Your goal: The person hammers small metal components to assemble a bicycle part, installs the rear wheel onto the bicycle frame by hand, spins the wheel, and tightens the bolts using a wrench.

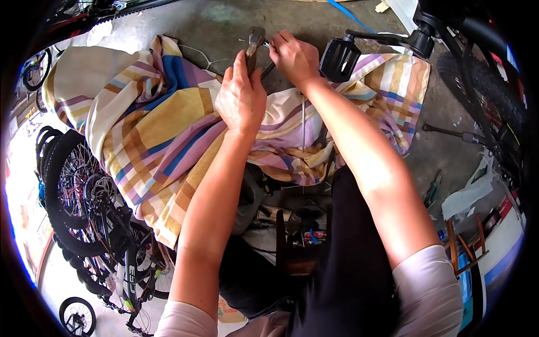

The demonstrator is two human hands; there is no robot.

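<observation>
My left hand (241, 101) is closed around pliers (256, 39) with a worn grey metal head, raised above the checked cloth (174, 129). A thin pale wire end shows at the left of the jaws and another short stretch to their right. Close beside them, my right hand (295, 59) is closed with the fingers pinched, at the wire's right-hand stretch. What lies inside those fingers is mostly hidden. Just right of that hand sits a black bicycle pedal (339, 59) on its crank arm (379, 38). A thin straight rod (304, 123) shows between my forearms over the cloth.
Several bicycles and wheels (78, 191) stand at the left. At the right are a bicycle tyre (477, 84), a dark long-handled tool (449, 132) and a small wooden frame (466, 247). A blue strap (351, 14) lies on the concrete floor at the top.
</observation>
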